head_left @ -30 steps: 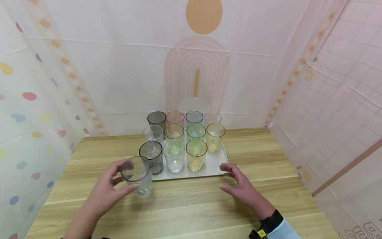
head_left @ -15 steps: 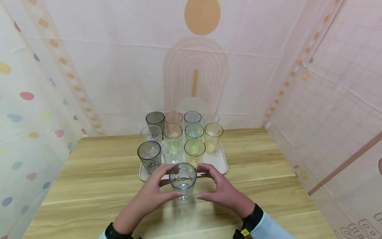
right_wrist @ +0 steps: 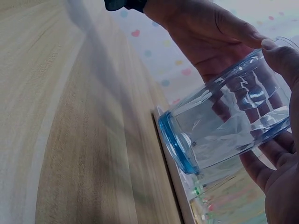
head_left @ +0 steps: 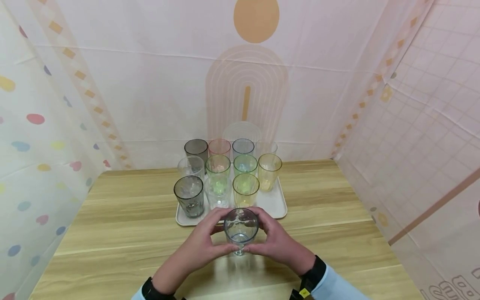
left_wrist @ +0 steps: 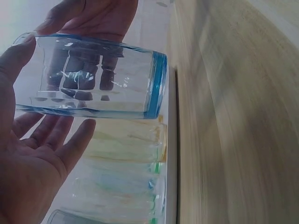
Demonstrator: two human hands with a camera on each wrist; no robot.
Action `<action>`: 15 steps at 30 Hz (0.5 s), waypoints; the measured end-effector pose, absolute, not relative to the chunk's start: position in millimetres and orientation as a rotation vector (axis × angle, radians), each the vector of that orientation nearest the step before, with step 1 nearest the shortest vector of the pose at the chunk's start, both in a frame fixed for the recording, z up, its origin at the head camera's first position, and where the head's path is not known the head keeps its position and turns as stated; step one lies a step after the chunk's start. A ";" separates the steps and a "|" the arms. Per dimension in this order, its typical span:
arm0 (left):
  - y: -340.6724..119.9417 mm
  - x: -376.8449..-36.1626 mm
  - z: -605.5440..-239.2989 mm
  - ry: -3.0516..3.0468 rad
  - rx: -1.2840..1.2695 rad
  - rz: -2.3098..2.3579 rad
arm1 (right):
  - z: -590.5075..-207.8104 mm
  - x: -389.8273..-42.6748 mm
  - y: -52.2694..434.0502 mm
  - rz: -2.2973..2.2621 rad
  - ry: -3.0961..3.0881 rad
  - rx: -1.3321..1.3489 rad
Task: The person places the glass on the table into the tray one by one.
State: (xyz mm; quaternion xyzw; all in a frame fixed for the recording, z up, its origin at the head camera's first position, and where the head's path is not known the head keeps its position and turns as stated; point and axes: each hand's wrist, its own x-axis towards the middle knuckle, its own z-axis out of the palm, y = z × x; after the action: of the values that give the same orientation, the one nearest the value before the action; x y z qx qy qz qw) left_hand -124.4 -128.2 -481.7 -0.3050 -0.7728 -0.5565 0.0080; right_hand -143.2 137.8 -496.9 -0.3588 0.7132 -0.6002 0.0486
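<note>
A clear blue-tinted glass [head_left: 241, 227] is upright just in front of the white tray [head_left: 279, 206], slightly above the wooden table [head_left: 112, 233]. Both hands hold it. My left hand [head_left: 219, 233] wraps its left side, thumb near me and fingers behind. My right hand [head_left: 263, 231] wraps the right side the same way. In the left wrist view the glass [left_wrist: 93, 77] lies across my left palm [left_wrist: 32, 163], with its blue base toward the table. In the right wrist view the glass [right_wrist: 224, 116] sits between my right hand's fingers [right_wrist: 280, 177] and the left hand [right_wrist: 205, 32].
The tray carries several upright glasses in rows: a grey glass [head_left: 189, 200] front left, a yellow glass [head_left: 246, 193] just behind the held one, with green, pink, blue and clear ones further back. Printed cloth walls [head_left: 56, 125] close in the table's left, back and right.
The glass went from my left hand alone, left of the tray, rightward to the middle. My right hand came in from the right and now grips it too.
</note>
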 end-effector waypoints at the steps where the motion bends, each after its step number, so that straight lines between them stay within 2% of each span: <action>1: -130.3 -123.8 -481.9 -2.422 -0.962 -1.695 | -496.7 -142.8 138.1 -1.828 2.180 -1.089; 5: -148.0 -120.5 -485.6 -2.505 -0.898 -1.431 | -496.3 -140.9 143.1 -1.817 2.234 -0.997; 15: -227.6 -116.5 -505.5 -2.712 -0.486 -0.798 | -494.8 -140.4 171.7 -1.853 2.341 -0.834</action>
State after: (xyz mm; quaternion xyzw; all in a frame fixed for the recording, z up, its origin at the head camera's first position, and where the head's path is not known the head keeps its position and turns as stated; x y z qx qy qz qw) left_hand -116.5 -227.6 -505.5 -0.1679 -0.9366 -0.2757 0.1362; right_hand -140.4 171.7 -494.8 -0.2691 0.7550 -0.5976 0.0211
